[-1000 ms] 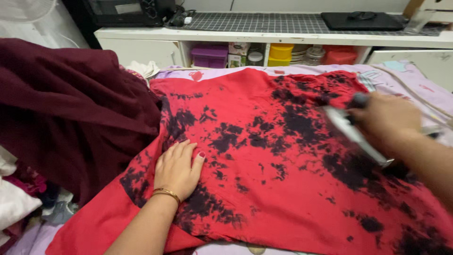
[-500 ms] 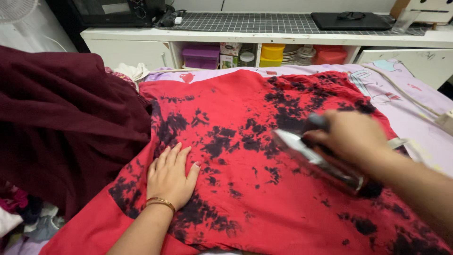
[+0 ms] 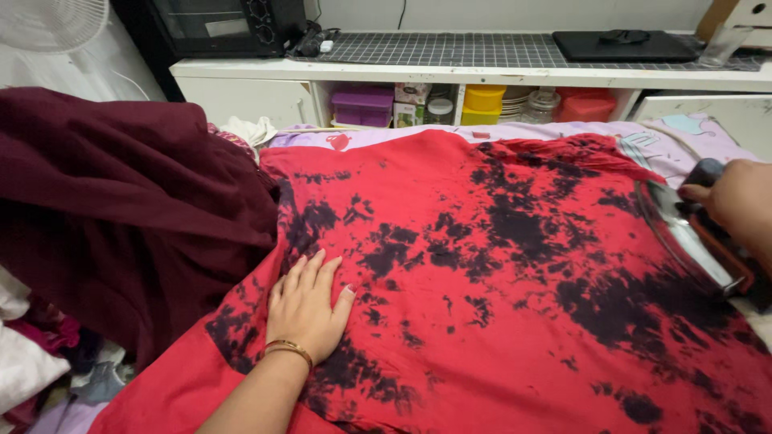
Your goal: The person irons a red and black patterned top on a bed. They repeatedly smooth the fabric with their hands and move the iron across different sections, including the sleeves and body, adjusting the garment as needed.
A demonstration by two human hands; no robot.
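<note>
My left hand [image 3: 304,309] lies flat on the shirt [image 3: 482,281], fingers [image 3: 310,269] spread and pressing the red-and-black cloth down near its left edge; it has hardly shifted over the last second. My right hand [image 3: 736,201] is wrapped around the handle of the iron [image 3: 683,237], fingers closed on it. Half a second ago the iron was nearer the middle of the shirt; now it has swung out to the right side, its plate tilted and partly off the cloth, so I judge that stroke is over and the middle is pressed. The shirt lies spread across the surface [image 3: 708,133], with a maroon cloth [image 3: 121,209] heaped just beside it on the left and shelves [image 3: 482,76] behind.
</note>
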